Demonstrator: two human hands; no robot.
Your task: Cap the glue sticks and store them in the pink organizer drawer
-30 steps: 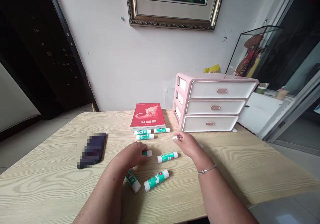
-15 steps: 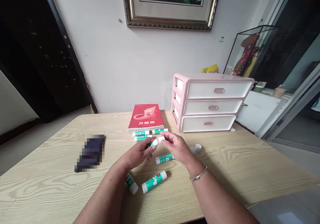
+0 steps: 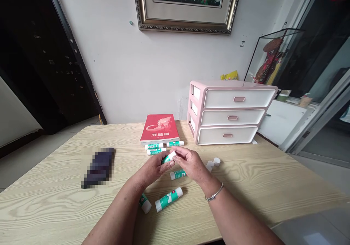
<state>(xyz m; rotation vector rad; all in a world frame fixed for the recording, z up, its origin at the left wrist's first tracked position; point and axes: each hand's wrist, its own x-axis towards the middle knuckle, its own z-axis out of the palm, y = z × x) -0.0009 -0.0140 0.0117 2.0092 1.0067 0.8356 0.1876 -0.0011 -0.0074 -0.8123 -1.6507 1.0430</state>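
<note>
My left hand is shut on a green-and-white glue stick, held tilted above the table. My right hand pinches the stick's white end with its fingertips. Just under my right hand lies another glue stick, partly hidden. Two more glue sticks lie near my wrists, the second partly behind my left forearm. Several small white caps stand to the right of my right hand. Three glue sticks lie in front of a red workbook.
A pink-and-white three-drawer plastic organiser stands at the back right of the light wood-grain table. A pixelated dark object lies on the left. A framed picture hangs on the wall above.
Both hands have come together, and the glue stick once on the table is now held up between them. White caps now show on the table at the right.
</note>
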